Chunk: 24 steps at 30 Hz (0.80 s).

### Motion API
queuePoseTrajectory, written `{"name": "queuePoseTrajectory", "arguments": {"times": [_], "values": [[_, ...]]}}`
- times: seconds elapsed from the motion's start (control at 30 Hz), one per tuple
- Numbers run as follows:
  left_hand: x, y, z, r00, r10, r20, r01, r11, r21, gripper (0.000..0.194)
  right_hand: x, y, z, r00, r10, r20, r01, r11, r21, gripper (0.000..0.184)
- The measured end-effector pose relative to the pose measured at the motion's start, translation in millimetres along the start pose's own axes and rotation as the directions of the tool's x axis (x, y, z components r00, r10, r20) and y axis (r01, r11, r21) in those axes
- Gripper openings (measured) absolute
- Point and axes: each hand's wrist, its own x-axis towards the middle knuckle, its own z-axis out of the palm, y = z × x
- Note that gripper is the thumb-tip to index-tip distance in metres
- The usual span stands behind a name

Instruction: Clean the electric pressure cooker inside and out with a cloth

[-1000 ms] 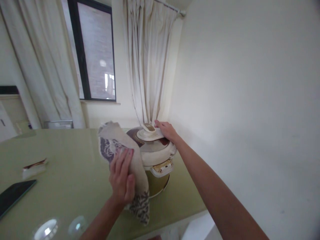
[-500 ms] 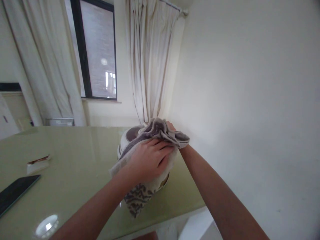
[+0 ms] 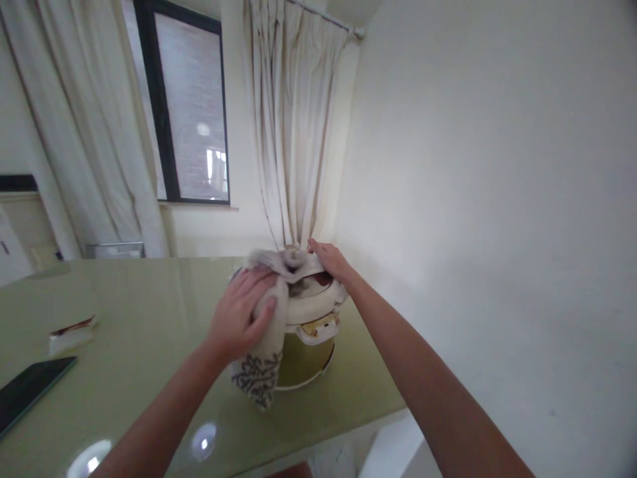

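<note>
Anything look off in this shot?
Yes: yellow-brown patches on the white part jutting below the appliance's rim, facing the camera. They clash with the white around them; stain or damage, I can't tell.

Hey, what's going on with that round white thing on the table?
A person has their left hand on a patterned cloth, which lies partly over the top of a round white appliance and hangs down its side. Their right hand is at the appliance's top. It stands on a green table, with a flat dark object off to the left.
</note>
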Motion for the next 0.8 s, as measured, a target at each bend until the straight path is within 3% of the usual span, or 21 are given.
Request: {"name": "queuePoseTrajectory", "arguments": {"times": [0.13,0.2,0.23,0.3,0.37,0.47,0.53,0.6,0.67,0.8], "values": [[6.0,-48.5,0.4,0.93,-0.367,-0.001,0.36,0.913,-0.193,0.055,3.8,-0.7,-1.9,0.999,0.044,-0.021,-0.043,0.999,0.026,0.073],[7.8,-55.4,-1.1,0.895,-0.446,0.012,0.436,0.869,-0.233,0.058,3.1,-1.1,-1.9,0.998,0.055,-0.026,-0.055,0.998,0.03,0.075],[8.5,-51.8,-2.3,0.897,-0.442,0.01,0.432,0.87,-0.237,0.059,2.9,-1.3,-2.0,0.998,0.06,-0.029,-0.06,0.998,0.027,0.076],[10.2,-30.0,-4.7,0.941,-0.339,0.002,0.333,0.921,-0.2,0.055,3.4,-1.4,-2.5,0.998,0.063,-0.029,-0.063,0.998,0.015,0.078],[13.8,5.8,-5.4,0.986,-0.164,0.032,0.167,0.98,-0.111,0.047,4.8,-1.5,-3.2,0.998,0.061,-0.024,-0.061,0.998,-0.003,0.08],[25.7,57.3,-2.9,0.992,0.031,0.123,-0.032,0.999,0.009,0.04,5.7,-2.8,-4.6,0.997,0.073,0.004,-0.073,0.997,-0.037,0.08],[37.4,70.8,-1.9,0.978,0.095,0.188,-0.1,0.995,0.017,0.037,4.4,-4.4,-5.3,0.995,0.093,0.032,-0.091,0.994,-0.065,0.078],[48.3,61.9,-3.1,0.967,0.074,0.243,-0.079,0.997,0.013,0.033,1.5,-5.5,-5.6,0.995,0.091,0.042,-0.088,0.993,-0.082,0.076],[54.5,35.9,-5.8,0.963,0.004,0.269,0.007,0.999,-0.04,0.034,-1.5,-5.5,-5.3,0.998,0.067,0.022,-0.065,0.995,-0.076,0.077],[47.2,-23.3,-6.8,0.958,-0.215,0.192,0.264,0.922,-0.284,0.043,-3.6,-3.5,-3.7,0.998,0.054,-0.022,-0.055,0.998,-0.029,0.08]]}}
